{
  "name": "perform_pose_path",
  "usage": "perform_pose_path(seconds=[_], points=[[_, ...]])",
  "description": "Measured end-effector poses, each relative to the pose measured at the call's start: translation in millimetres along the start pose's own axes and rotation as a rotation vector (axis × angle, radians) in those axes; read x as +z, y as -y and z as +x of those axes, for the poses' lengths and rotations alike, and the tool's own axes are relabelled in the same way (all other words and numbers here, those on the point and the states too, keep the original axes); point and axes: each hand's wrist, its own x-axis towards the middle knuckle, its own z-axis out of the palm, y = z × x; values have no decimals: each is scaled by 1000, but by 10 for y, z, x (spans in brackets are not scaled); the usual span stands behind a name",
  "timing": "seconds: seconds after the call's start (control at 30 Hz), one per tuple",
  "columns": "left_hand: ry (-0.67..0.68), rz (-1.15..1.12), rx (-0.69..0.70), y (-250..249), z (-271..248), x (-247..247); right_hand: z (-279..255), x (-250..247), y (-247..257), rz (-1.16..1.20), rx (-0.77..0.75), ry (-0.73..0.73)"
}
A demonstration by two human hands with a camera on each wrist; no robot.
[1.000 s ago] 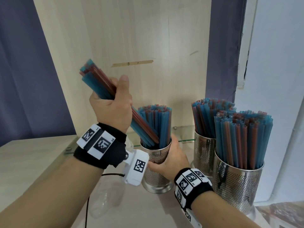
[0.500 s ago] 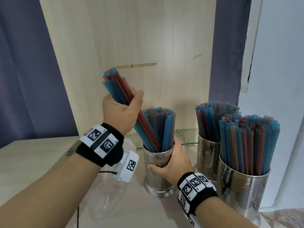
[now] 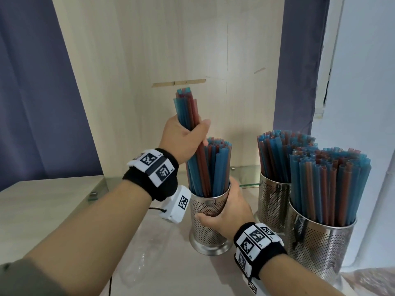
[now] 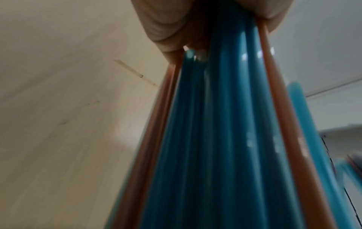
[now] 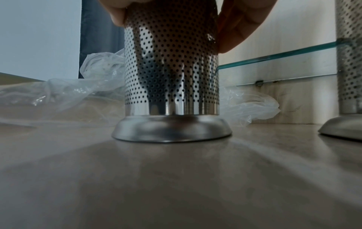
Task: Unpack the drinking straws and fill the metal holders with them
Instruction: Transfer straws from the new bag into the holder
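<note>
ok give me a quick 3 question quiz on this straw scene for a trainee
1. True or false: the right hand grips the metal holder.
2. How many holders with straws show in the head view?
3. The left hand holds: A) a plastic bag B) a bundle of straws C) nothing

Key: 1 true. 2 three: the gripped one, the back holder and the near right holder. 3 B.

You seem to work at a café or shop service counter: perforated steel holders full of blue and red straws stand on a pale wooden countertop under a glass shelf.
</note>
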Motion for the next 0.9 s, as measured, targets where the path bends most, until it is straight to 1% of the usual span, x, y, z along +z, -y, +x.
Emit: perform_pose_path(seconds=[0.07,0.13,0.23,0.3,0.37,0.47,0.5,0.6,0.63,0.67,0.73,0.9], points=[[31,28,-11,50,-40,50,0,-6,12,-5,5,2],[21,38,-9,84,-73,89,-2,-13,18,-10,8,3],[-34,91,-36,97,-66,79,-13,-18,39,-27,4,2],[-106,145,-21,80,-58,43,-17,-22,54,-35,-10,2],[-139,156,42,59,-68,3,-20,-27,62,-37,-16,1],[-53,217,162,27,-58,-34,-25,-37,61,-39,-11,-2],[-43,290,228,18,-35,-45,-27,-42,60,-40,-9,-1],[-124,610,506,-8,71,-68,-29,-51,56,-46,-9,5],[-122,665,565,0,100,-69,-30,-51,58,-48,-10,5],[-96,675,592,11,120,-67,-30,-51,58,-50,-10,4],[-45,639,581,32,119,-73,-24,-48,60,-53,-6,5],[-53,546,585,80,66,-125,-14,-46,49,-42,2,12]])
